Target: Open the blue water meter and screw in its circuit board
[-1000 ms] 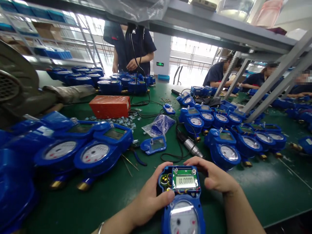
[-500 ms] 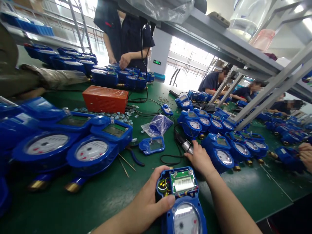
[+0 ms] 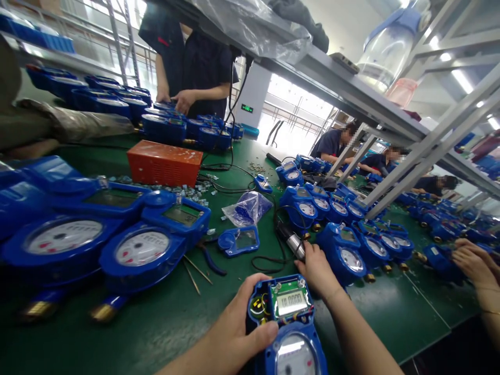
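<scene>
My left hand grips the left side of an open blue water meter at the near table edge; the meter's lit display, green circuit board and coloured wires are exposed. My right hand reaches just beyond the meter and closes around a silver-and-black cabled electric screwdriver lying on the green mat. A loose blue meter cover lies to the left of that tool.
Rows of blue meters fill the right side, and big ones crowd the left. An orange box, a plastic bag, pliers and cables lie mid-table. Another person's hands work at right; others stand behind.
My right hand left the meter's top and moved forward onto the screwdriver. The view swung left, and another person's hands came into sight at right.
</scene>
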The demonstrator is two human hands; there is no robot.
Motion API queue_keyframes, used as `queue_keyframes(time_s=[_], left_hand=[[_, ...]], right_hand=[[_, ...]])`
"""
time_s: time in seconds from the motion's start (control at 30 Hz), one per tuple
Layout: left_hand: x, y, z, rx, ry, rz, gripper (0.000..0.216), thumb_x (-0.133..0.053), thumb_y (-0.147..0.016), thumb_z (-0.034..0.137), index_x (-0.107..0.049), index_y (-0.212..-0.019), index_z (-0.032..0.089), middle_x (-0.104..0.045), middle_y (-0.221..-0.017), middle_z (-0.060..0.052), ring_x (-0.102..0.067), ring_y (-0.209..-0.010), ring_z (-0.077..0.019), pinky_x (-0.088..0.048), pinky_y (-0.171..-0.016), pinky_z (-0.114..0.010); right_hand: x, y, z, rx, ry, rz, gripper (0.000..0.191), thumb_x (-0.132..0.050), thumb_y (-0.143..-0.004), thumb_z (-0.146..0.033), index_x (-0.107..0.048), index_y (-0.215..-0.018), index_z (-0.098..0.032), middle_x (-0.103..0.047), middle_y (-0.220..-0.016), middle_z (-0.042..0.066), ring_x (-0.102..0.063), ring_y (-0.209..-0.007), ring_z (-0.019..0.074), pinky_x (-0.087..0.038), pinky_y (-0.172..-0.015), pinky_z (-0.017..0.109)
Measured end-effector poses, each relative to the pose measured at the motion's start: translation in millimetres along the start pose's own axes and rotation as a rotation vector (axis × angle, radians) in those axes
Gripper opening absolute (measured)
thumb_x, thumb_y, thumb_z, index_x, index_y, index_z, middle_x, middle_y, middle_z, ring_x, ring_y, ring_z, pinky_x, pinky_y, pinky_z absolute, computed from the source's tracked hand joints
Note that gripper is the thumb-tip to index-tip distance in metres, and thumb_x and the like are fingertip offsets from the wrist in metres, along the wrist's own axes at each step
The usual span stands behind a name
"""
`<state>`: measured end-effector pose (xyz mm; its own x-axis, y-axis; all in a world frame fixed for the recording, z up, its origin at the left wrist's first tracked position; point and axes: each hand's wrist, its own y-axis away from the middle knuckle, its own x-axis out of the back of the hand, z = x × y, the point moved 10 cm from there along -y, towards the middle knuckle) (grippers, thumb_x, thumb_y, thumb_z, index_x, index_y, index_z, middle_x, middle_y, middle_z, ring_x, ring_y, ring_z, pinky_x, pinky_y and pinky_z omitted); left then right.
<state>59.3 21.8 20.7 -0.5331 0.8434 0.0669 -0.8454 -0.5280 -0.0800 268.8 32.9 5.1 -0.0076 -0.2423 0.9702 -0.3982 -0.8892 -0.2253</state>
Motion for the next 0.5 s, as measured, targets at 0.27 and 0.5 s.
queue_keyframes(time_s=[0.27, 0.5], left_hand=[[2, 1, -6, 0.0, -0.054, -0.011, 0.061, -0.054, -0.083, 0.051, -0.027, -0.131, 0.023, -0.054, -0.126, -0.011, -0.053, -0.113, -0.0272, -0.041, -0.099, -0.042], [3, 5, -1, -0.051, -0.086, -0.02, 0.062, -0.055, -0.083, 0.052, -0.027, -0.13, 0.024, -0.053, -0.128, -0.011, -0.052, -0.115, -0.028, -0.041, -0.1, -0.041]], right_hand=[[25, -37, -51, 0.1, 0.035, -0.013, 0.032, -0.05, -0.093, -0.034, -0.051, -0.118, -0.015, -0.056, -0.114, 0.008, -0.055, -0.104, 0.0212, -0.047, -0.089, 0.041], [-24, -65, -36, -0.038, 0.128, -0.247, 0.033, -0.058, -0.088, -0.039, -0.057, -0.108, -0.013, -0.06, -0.108, 0.008, -0.058, -0.099, 0.0218, -0.045, -0.091, 0.046]])
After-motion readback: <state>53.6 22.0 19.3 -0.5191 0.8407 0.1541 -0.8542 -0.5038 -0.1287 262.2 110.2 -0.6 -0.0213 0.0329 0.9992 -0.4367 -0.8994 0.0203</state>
